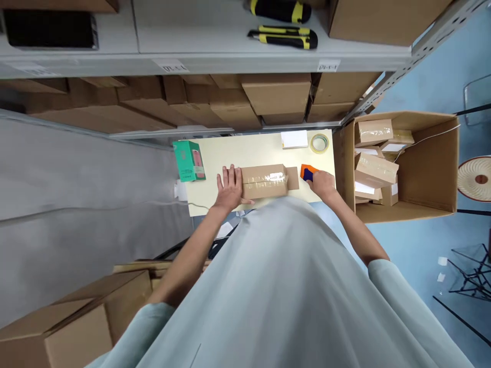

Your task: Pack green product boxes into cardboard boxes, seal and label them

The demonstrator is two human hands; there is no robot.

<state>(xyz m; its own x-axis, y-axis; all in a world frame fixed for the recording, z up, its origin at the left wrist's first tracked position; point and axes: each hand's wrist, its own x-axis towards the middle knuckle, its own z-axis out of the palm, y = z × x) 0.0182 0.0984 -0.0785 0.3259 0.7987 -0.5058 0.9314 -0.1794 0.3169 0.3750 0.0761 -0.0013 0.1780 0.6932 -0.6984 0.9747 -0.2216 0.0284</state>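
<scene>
A small cardboard box (261, 190) lies lengthwise on the pale table, with clear tape along its top and a flap sticking out at its right end. My left hand (229, 190) rests on the box's left end, fingers spread. Just right of the flap, my right hand (322, 184) is wrapped round an orange and dark blue tape dispenser (307, 171), which stays apart from the box. Part of the dispenser is hidden by the fingers.
On the table (215, 153) are a green box (188, 161), a white stack of labels (294, 139) and a tape roll (319, 143). A large open carton (425, 179) holding several taped boxes stands to the right. Shelves with cutters (284, 38) rise ahead.
</scene>
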